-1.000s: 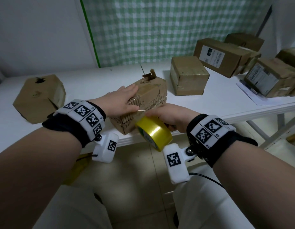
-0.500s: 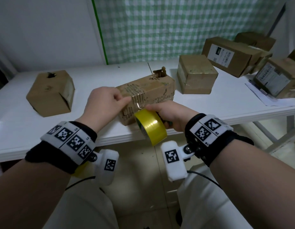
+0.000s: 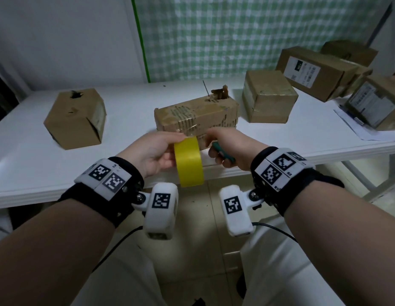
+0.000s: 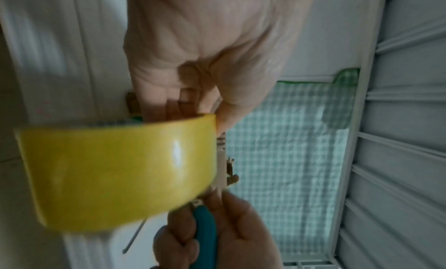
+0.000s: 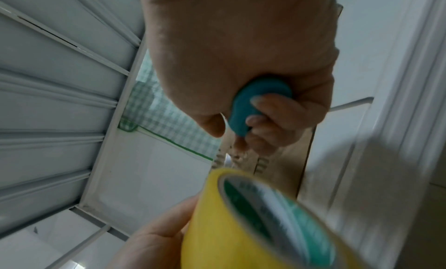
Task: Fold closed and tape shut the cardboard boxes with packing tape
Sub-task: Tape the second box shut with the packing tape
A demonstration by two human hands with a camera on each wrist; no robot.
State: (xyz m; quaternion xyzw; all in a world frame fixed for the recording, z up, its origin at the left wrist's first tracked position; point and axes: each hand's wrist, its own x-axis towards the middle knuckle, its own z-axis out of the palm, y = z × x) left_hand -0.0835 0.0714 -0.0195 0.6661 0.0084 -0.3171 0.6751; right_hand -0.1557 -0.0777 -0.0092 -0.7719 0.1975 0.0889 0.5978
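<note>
While a worn cardboard box [image 3: 196, 117] sits closed near the front edge of a white table [image 3: 130, 120], a person stands before it with both hands raised to its near face. The left hand [image 3: 153, 154] is curled round a roll of yellow packing tape [image 3: 188, 161], fingers through the core and thumb along the rim, as the left wrist view shows; a clear strip runs from the top of the roll to the box front. The right hand [image 3: 227, 149] is wrapped tight round a teal-handled cutter [image 3: 223, 154], its working end hidden behind the roll, beside the tape strip; the blade itself cannot be made out. Ragged torn card [image 3: 219, 93] sticks up from the far end of the box top, where tape bands cross the lid.

To the left lies a tilted brown box [image 3: 77, 120] with a hole in its top. To the right stands a smaller sealed box [image 3: 268, 99], and beyond it several labelled cartons [image 3: 313, 72] crowd the far corner over loose papers [image 3: 355, 127]. A green checked cloth [image 3: 225, 34] hangs behind the table.
</note>
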